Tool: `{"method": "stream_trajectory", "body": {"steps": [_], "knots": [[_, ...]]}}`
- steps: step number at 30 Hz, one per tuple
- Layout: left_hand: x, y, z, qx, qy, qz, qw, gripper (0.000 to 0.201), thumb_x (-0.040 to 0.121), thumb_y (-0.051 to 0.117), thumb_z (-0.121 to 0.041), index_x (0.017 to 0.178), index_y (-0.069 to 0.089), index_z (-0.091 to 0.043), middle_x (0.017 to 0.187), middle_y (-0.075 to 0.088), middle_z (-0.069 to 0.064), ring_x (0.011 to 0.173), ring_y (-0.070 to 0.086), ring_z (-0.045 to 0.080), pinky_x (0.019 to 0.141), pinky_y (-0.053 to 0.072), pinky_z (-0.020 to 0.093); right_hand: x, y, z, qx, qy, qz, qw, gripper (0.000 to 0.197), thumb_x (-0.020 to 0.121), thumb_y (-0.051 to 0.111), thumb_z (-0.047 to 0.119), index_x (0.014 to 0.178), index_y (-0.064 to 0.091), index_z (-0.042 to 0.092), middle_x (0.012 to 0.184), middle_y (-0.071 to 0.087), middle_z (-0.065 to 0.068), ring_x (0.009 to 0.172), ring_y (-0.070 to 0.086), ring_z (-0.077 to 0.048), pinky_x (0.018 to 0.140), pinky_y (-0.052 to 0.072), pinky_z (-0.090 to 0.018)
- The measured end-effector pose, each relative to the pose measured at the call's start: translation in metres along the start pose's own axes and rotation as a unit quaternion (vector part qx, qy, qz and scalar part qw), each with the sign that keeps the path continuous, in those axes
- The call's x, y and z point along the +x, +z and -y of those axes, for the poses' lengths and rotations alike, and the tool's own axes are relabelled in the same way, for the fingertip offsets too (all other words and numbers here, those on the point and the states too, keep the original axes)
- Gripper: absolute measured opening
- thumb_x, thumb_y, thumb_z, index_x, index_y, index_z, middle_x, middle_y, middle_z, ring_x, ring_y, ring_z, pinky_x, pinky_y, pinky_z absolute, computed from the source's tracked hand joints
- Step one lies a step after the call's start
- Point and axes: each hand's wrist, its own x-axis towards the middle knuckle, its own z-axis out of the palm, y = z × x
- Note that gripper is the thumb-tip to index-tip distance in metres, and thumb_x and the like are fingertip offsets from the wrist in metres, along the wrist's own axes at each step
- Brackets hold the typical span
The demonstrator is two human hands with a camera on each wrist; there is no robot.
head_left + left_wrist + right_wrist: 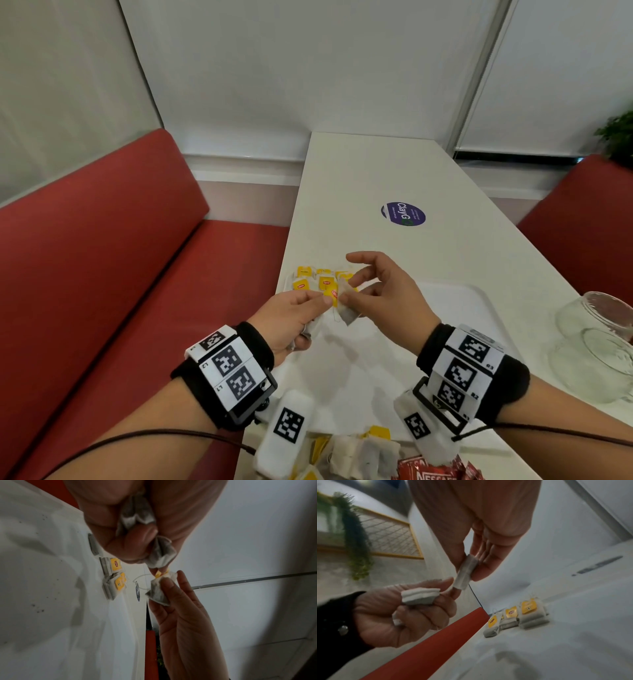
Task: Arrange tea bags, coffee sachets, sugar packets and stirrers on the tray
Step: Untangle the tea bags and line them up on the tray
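Two hands, left (291,320) and right (383,294), each pinching tea bags (346,306) above white table (376,164), red benches (102,257).

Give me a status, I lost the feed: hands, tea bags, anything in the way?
Left hand grips spare tea bags. Right hand pinches one tea bag above the tray. Stacks at far-left corner. Nothing blocking.

Tea bags (318,282) on tray's (455,301) far-left corner

Yellow-tagged tea bags (320,282) on tray (459,308)
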Motion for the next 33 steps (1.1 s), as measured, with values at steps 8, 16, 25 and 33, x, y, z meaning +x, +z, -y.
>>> {"method": "stream_trajectory", "body": {"steps": [8,16,25,33], "knots": [[0.002,0.004,-0.004,-0.021,0.019,-0.013,1.000,0.023,0.094,0.054,-0.027,0.097,0.068,-0.009,0.060,0.044,0.001,0.046,0.031,0.008,0.033,0.020,0.014,0.001,0.001,-0.001,0.066,0.025,0.025,0.997,0.036,0.082,0.066,-0.003,0.108,0.064,0.022,0.083,0.059,-0.011,0.073,0.062,-0.028,0.067,0.056,-0.036],[0.003,0.000,-0.007,-0.002,0.029,0.003,1.000,0.016,0.086,0.064,-0.018,0.097,0.064,-0.006,0.053,0.051,-0.005,0.038,0.031,0.004,0.031,0.021,0.012,-0.002,0.002,0.001,0.167,0.065,0.051,0.983,0.028,0.086,0.063,-0.003,0.106,0.066,0.016,0.081,0.063,-0.010,0.071,0.061,-0.019,0.071,0.053,-0.030],[0.007,-0.008,0.001,0.028,0.044,-0.034,0.998,0.006,0.086,0.066,-0.016,0.089,0.063,-0.011,0.063,0.046,0.001,0.043,0.034,0.008,0.032,0.025,0.013,0.009,0.000,-0.010,0.020,0.078,0.079,0.994,0.016,0.084,0.069,0.006,0.092,0.072,0.019,0.080,0.067,-0.013,0.069,0.058,-0.016,0.063,0.050,-0.023],[0.009,-0.028,-0.001,0.004,0.056,-0.061,0.997,0.005,0.089,0.062,-0.014,0.088,0.060,-0.010,0.067,0.048,0.003,0.042,0.035,0.006,0.032,0.024,0.013,0.049,0.006,-0.031,-0.071,0.185,0.105,0.974,0.014,0.084,0.066,0.003,0.093,0.069,0.011,0.065,0.062,-0.010,0.054,0.060,-0.017,0.061,0.059,-0.029]]}}
